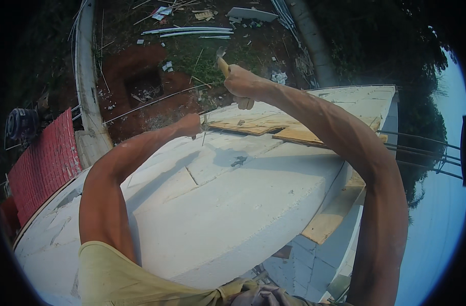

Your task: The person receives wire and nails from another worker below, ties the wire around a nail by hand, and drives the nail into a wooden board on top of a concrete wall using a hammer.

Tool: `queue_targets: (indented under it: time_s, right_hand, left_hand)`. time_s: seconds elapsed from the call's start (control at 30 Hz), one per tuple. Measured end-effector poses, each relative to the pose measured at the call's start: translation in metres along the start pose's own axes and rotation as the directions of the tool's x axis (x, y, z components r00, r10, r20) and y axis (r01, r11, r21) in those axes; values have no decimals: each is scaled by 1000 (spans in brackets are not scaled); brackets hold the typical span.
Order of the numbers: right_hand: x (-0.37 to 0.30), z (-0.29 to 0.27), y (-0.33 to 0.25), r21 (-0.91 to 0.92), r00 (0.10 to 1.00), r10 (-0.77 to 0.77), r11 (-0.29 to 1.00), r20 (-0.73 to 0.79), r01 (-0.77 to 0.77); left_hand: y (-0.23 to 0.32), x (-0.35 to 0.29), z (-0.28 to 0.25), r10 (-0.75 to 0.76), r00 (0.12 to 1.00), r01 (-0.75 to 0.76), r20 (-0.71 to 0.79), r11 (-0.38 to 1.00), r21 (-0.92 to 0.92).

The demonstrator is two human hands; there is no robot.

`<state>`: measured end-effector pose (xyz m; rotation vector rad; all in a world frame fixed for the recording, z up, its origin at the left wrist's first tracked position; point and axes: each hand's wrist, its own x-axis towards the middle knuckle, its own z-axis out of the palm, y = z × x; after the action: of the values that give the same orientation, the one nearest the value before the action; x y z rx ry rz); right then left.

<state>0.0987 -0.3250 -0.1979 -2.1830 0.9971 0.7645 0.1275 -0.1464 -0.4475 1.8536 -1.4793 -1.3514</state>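
My right hand (pixel 239 84) is raised above the white slab, its fingers wrapped round the yellow handle of a hammer (pixel 223 66). The hammer's metal head points up and away, partly hard to make out against the ground behind. Lower and to the left, my left hand (pixel 191 125) is closed near the far edge of the white slab surface (pixel 212 214). A thin upright piece, like a nail or wire (pixel 204 137), shows beside its fingertips; whether the fingers hold it cannot be seen. Plywood boards (pixel 253 125) lie along the slab's far side, just right of my left hand.
A loose wooden board (pixel 335 214) juts out below the slab's right edge, over a drop. Far below lie dug red soil, white pipes (pixel 192 31) and scattered scraps. A red corrugated sheet (pixel 44 168) stands at left. Cables (pixel 426 148) run past at right.
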Motion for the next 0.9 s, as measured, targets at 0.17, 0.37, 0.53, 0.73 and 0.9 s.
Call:
queue_targets:
  time_s: [0.17,0.37,0.53,0.73,0.9]
  right_hand:
    - [-35,4,19,-134,996,-78,988,-48,71]
    - [-23,27,52,-108,948,-168,973,271,203]
    - [-22,41,34,29,880,142,984,453,-174]
    - [-32,65,26,53,990,114,992,79,-119]
    - [-22,110,37,19,986,127,992,-109,-126]
  left_hand:
    - [132,-193,-184,-26,999,22,35,994,108]
    - [194,-509,-178,-359,789,369,-499,926,-84]
    - [213,-587,-115,-293,726,419,-622,906,62]
    - [175,-630,-77,-47,757,386,-652,837,388]
    - [166,-630,-78,48,782,307,-621,838,451]
